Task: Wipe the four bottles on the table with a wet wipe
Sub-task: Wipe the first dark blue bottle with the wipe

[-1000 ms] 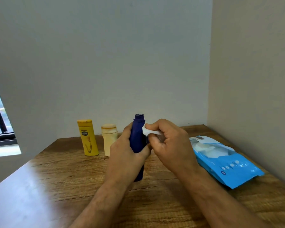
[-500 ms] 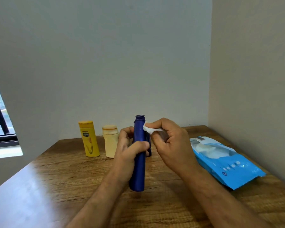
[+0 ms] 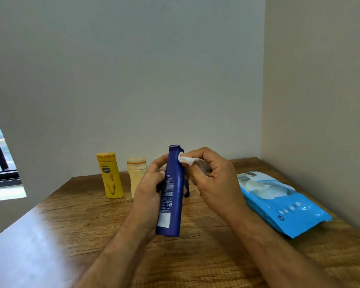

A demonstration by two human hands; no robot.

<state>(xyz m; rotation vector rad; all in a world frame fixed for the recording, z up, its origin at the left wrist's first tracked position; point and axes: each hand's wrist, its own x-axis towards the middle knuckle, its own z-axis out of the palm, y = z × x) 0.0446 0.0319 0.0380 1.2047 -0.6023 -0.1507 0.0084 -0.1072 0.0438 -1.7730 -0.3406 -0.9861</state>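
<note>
— Holding what, the person's left hand (image 3: pixel 152 196)?

— A tall dark blue plastic bottle (image 3: pixel 172 192). The grip is closed around its middle, and the bottle is lifted above the brown wooden desk (image 3: pixel 87 221), a little tilted, with the printed label facing us.

— And the right hand (image 3: pixel 213 179)?

— Its fingers pinch a small white wet wipe (image 3: pixel 186 161) and press it on the neck of the bottle, just under the cap.

— The other bottles?

— A yellow plastic bottle (image 3: pixel 111 176) and a short cream bottle (image 3: pixel 136 172) stand at the back, near each other. Something dark blue (image 3: pixel 187 189) shows behind the hands; I cannot tell what it is. A light blue pack of wipes (image 3: pixel 279 204) lies at the right.
</note>
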